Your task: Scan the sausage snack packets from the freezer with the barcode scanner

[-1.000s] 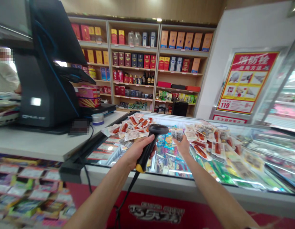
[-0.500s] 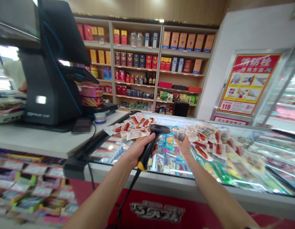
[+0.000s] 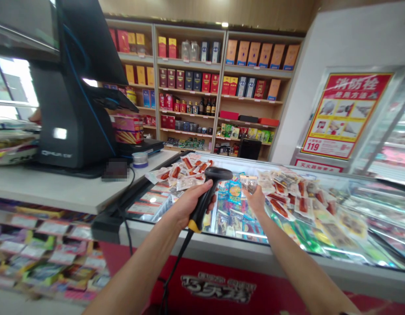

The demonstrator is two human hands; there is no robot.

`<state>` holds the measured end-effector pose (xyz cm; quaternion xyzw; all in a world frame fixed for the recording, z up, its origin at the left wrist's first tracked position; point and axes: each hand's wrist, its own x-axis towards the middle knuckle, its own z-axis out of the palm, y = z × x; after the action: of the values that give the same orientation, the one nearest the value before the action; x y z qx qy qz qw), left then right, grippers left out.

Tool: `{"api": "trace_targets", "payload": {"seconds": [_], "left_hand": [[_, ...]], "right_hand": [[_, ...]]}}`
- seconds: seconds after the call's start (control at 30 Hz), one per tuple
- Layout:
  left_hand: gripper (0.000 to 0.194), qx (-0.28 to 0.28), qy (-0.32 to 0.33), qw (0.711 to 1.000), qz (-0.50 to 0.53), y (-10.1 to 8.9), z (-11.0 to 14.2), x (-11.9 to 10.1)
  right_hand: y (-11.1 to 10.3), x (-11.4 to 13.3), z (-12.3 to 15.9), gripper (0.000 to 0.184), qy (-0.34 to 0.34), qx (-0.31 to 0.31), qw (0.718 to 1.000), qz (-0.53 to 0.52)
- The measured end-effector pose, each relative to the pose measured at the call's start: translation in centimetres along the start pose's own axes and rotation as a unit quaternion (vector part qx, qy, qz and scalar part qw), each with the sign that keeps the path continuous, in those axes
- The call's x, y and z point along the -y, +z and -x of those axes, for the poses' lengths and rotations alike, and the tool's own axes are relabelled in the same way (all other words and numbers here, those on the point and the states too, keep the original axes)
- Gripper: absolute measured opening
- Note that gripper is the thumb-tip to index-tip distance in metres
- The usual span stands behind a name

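My left hand (image 3: 192, 202) is wrapped round the handle of a black barcode scanner (image 3: 205, 201) with a yellow base, its cable hanging down in front of the freezer. To its right, my right hand (image 3: 256, 199) pinches a small clear snack packet (image 3: 249, 183) with pale and brown contents, upright above the glass. The scanner's head is level with the packet and a short gap lies between them. Packed red sausages (image 3: 176, 171) lie in a heap left of the scanner. A larger heap of sealed snack packets (image 3: 301, 194) spreads over the glass right of my right hand.
Beneath everything is a glass-topped freezer (image 3: 235, 249) with coloured packages inside. A till (image 3: 74, 100) stands on the white counter (image 3: 58, 188) at left, with a round tub (image 3: 140, 160) near it. Shelves of boxes (image 3: 189, 83) line the back wall. A person's hand shows partly behind the till.
The packet in my right hand has tilted, and its upper edge now shows differently. My left hand keeps its hold on the scanner. The view has shifted slightly.
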<state>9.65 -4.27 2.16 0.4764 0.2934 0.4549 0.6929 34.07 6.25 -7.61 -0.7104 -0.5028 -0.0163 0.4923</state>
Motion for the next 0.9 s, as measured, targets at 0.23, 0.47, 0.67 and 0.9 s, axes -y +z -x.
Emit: {"api": "trace_targets", "payload": {"seconds": [0.23,0.47,0.67,0.9], "left_hand": [[0.031,0.012,0.006,1.0,-0.012,-1.1,0.4,0.6],[0.029,0.017,0.013,1.0,-0.012,-0.6,0.9,0.6],[0.032,-0.034,0.039,0.998,-0.042,-1.9,0.2,0.8],[0.034,-0.146,0.048,0.985,-0.075,-5.4,-0.7,0.7]], "right_hand": [[0.1,-0.1,0.2,0.045,-0.01,0.001,1.0,0.004],[-0.1,0.2,0.3,0.042,0.003,0.0,1.0,0.008],[0.1,0.5,0.4,0.054,0.015,0.005,1.0,0.008],[2.2,2.6,1.0,0.069,-0.044,0.035,0.998,-0.04]]}}
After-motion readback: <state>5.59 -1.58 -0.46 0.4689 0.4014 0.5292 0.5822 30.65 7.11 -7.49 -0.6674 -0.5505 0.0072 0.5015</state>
